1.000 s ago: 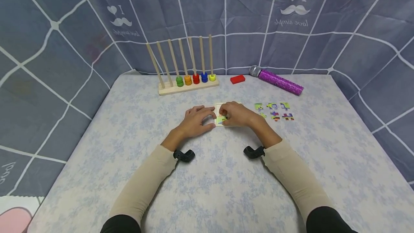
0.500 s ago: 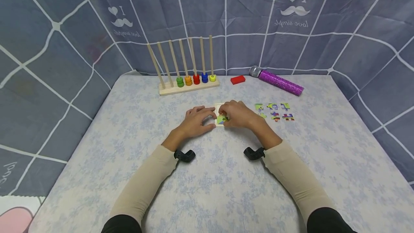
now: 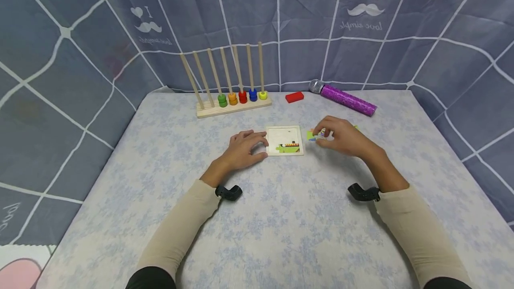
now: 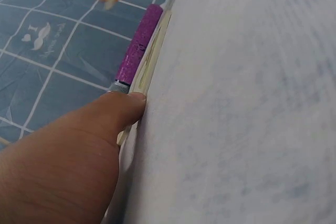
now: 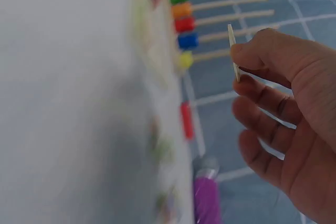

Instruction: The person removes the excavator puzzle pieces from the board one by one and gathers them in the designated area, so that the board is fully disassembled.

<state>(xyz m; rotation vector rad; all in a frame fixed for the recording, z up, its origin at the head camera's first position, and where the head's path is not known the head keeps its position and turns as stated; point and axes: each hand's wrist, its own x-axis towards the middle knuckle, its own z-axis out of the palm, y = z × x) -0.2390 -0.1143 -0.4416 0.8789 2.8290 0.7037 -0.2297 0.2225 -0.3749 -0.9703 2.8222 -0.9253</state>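
A square, pale wooden puzzle tray (image 3: pixel 283 136) lies mid-table, with green pieces (image 3: pixel 289 149) and a red-and-yellow strip along its lower right part. My left hand (image 3: pixel 244 150) rests at the tray's left edge; its thumb and fingers touch the rim without closing round it. In the left wrist view the thumb (image 4: pixel 123 109) lies against that edge. To the right of the tray, my right hand (image 3: pixel 341 136) pinches a thin green-and-blue puzzle piece (image 5: pixel 233 51) between thumb and index finger, off the table. The right hand hides most of the loose pieces behind it.
At the back left stands a wooden peg stand (image 3: pixel 234 109) with coloured rings on several pegs. A red block (image 3: pixel 294 97) and a glittery purple microphone (image 3: pixel 347 100) lie along the back edge. A grey checked cloth (image 3: pixel 305 21) hangs behind.
My right hand has lifted the green-and-blue puzzle piece from the tray's lower left and carried it right, toward the loose pieces. The left hand stays at the tray's edge.
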